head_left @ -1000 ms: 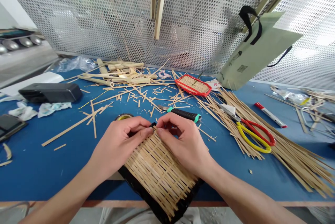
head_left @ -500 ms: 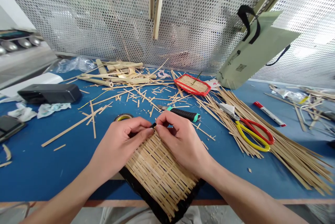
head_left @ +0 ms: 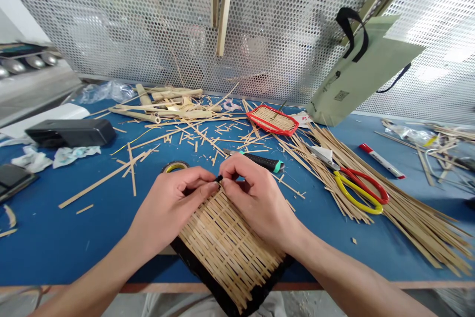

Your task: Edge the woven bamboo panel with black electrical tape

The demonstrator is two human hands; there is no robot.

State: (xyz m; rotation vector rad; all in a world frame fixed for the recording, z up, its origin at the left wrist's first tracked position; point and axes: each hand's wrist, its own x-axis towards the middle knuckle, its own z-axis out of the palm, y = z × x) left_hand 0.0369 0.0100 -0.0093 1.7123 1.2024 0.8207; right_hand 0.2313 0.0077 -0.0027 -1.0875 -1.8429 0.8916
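A woven bamboo mat [head_left: 232, 240] with black edging [head_left: 202, 277] slants toward me over the table's front edge. My left hand [head_left: 172, 203] pinches its far left edge between thumb and fingers. At the far corner, my right hand [head_left: 256, 198] pinches too, its fingertips beside a small dark bit of the edging [head_left: 218, 178]. The two sets of fingertips nearly meet there, and they hide most of that corner. Just beyond my left hand lies a roll of tape [head_left: 175, 165]. Behind my right hand is a utility knife [head_left: 265, 161] with a black and teal handle.
Scissors [head_left: 356, 188] with red and yellow handles lie on long bamboo strips [head_left: 419, 228] at right, near a marker [head_left: 382, 161]. A red-rimmed woven piece [head_left: 273, 120] and bamboo offcuts [head_left: 181, 109] lie farther back. A green bag [head_left: 356, 77] leans on the mesh; a black case [head_left: 70, 132] sits left.
Both hands keep their pinch at the far corner. My right fingers have shifted up and left very slightly, and the mat's near end has moved a little right.
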